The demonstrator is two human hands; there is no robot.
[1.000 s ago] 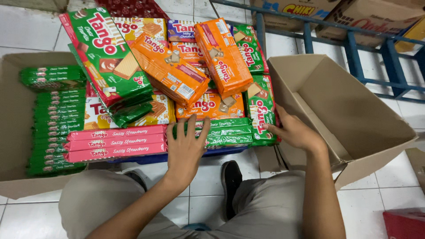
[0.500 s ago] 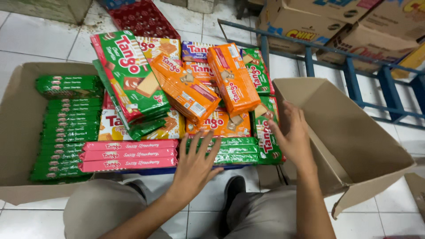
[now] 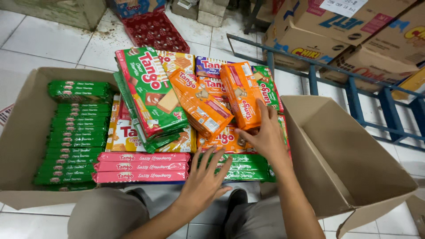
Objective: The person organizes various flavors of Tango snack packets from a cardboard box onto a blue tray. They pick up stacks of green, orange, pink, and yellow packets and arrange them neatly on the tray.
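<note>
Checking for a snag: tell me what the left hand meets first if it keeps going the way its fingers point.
The left hand points up and away over the green packs; next in line are probably the orange packs lying flat just beyond, though depth is unclear.
</note>
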